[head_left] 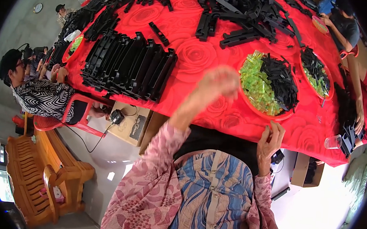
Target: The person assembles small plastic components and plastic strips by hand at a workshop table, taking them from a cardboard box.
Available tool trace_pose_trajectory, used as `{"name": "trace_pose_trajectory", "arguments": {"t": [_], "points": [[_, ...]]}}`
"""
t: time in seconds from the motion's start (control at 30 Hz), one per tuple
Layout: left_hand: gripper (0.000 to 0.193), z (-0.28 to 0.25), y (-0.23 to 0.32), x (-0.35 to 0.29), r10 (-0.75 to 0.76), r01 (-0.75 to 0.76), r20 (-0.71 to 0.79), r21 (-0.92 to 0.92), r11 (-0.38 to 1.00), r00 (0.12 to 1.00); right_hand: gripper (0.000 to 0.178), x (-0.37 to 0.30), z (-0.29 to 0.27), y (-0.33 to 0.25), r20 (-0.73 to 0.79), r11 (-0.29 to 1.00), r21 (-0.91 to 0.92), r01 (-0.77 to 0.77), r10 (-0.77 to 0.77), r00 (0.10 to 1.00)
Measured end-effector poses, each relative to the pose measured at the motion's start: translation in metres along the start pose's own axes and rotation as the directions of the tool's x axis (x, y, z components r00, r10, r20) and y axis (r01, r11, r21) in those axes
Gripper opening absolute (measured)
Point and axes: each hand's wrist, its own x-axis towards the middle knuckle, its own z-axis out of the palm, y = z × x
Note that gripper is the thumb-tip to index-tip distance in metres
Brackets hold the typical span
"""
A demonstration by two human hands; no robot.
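My left hand [224, 82] is over the red rose-patterned tablecloth, beside the left rim of a red bowl; motion smears its fingers. The bowl [262, 114] holds translucent yellow-green pieces [257, 88] on its left and small black strips [281, 81] on its right. At the table's edge, just below the bowl, my right hand [271, 142] has its fingers raised and loosely bent, a gap showing between thumb and fingers. I see nothing in it. Left of my left hand, a row of long black plastic parts [127, 66] stands packed side by side.
Loose black parts [245, 19] are heaped at the far side. Another red bowl [330, 97] of mixed pieces stands right, with a clear cup [333, 142] near the edge. People sit at left [44, 100] and right [347, 30]. A cardboard box [125, 123] and wooden bench [31, 167] are below left.
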Motion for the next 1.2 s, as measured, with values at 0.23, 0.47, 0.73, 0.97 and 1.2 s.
{"name": "trace_pose_trajectory", "arguments": {"t": [0.23,0.47,0.73,0.97,1.2], "points": [[0.056,-0.113,0.048,0.201,0.455,0.495,-0.654,0.756,0.429,0.605,0.022,0.001,0.002,0.002,0.022,0.972,-0.139,0.187,-0.186,0.982],[0.069,-0.307,0.015,0.247,0.506,0.915,-0.85,0.079,0.396,-0.146,0.025,0.004,0.006,-0.004,0.028,0.978,-0.048,0.205,-0.204,0.979],[0.073,-0.295,0.019,0.225,0.349,0.97,-0.907,0.24,-0.028,0.234,0.029,0.009,0.003,0.002,0.036,0.966,-0.039,0.254,-0.253,0.967],[0.073,-0.275,0.006,0.232,0.212,0.987,-0.964,0.152,-0.044,0.158,0.029,0.005,0.0,0.008,0.033,0.966,-0.099,0.239,-0.237,0.971],[0.061,-0.254,-0.069,0.261,0.048,0.762,-0.77,0.618,-0.194,0.636,0.027,-0.005,-0.008,0.02,0.046,0.961,-0.226,0.157,-0.15,0.988]]}}
